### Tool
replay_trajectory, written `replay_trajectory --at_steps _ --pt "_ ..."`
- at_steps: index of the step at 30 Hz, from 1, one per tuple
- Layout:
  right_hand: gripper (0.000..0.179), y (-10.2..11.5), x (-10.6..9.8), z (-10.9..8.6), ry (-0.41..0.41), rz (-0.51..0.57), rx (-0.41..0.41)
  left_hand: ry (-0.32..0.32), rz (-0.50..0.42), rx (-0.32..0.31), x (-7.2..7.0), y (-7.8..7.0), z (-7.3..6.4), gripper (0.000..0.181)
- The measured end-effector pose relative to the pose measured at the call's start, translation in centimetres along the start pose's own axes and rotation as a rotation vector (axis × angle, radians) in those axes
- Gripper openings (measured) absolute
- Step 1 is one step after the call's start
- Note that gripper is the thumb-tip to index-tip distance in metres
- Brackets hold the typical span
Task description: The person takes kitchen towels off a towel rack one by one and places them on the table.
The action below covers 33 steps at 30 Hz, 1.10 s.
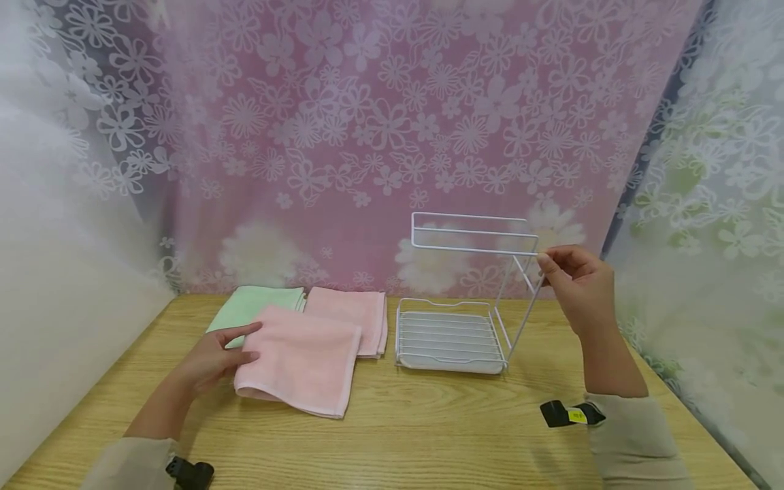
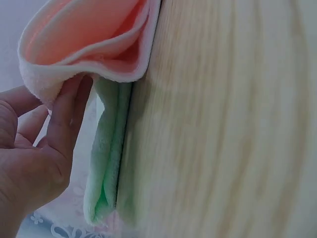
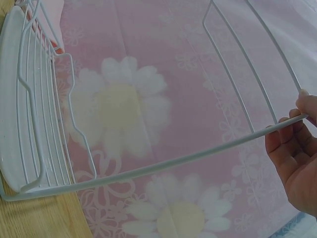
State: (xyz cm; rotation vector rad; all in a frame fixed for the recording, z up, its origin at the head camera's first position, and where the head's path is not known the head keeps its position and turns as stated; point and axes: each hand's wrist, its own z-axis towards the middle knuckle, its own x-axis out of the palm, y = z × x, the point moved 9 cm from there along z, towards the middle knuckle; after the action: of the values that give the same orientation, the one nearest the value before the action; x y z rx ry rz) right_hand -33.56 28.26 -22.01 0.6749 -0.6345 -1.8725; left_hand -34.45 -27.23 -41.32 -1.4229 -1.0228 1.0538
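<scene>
A folded pink towel (image 1: 300, 361) lies at the front of the towel group, and my left hand (image 1: 211, 357) pinches its left edge between thumb and fingers. The left wrist view shows that edge of the towel (image 2: 47, 79) bulging open in loose folds above the fingers. Behind it are a folded green towel (image 1: 257, 306) and a second pink towel (image 1: 367, 320), both partly covered. My right hand (image 1: 578, 286) grips the upper right corner of a white wire rack (image 1: 474, 250). The rack's lower shelf stands on the table over a white tray (image 1: 450, 364).
The wooden table (image 1: 392, 442) runs up to a pink flowered curtain (image 1: 380, 136) at the back. Pale sheets hang at the left and right sides. The rack's top shelf juts leftward, high above its base.
</scene>
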Motion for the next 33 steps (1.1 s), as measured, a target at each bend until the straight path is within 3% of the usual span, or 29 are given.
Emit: replay_trajectory --at_steps 6,12,23,27,33 --pt "0.018 0.1 0.0 0.0 -0.005 -0.005 0.002 -0.046 0.112 -0.02 -1.1 0.6 -0.1 0.073" --pt "0.017 0.0 -0.2 -0.2 -0.027 0.009 0.009 -0.081 0.165 -0.042 -1.8 1.5 0.0 0.073" --pt "0.017 0.0 0.0 -0.6 -0.069 0.213 -0.034 -0.114 0.199 -0.016 -2.7 1.4 -0.4 0.074" --pt "0.02 -0.4 0.0 -0.9 -0.068 0.176 -0.003 -0.142 0.218 -0.003 -2.7 0.9 -0.6 0.074" --pt "0.031 -0.7 0.0 -1.4 -0.063 0.099 0.019 -0.186 0.322 0.008 -3.3 0.6 -0.9 0.07"
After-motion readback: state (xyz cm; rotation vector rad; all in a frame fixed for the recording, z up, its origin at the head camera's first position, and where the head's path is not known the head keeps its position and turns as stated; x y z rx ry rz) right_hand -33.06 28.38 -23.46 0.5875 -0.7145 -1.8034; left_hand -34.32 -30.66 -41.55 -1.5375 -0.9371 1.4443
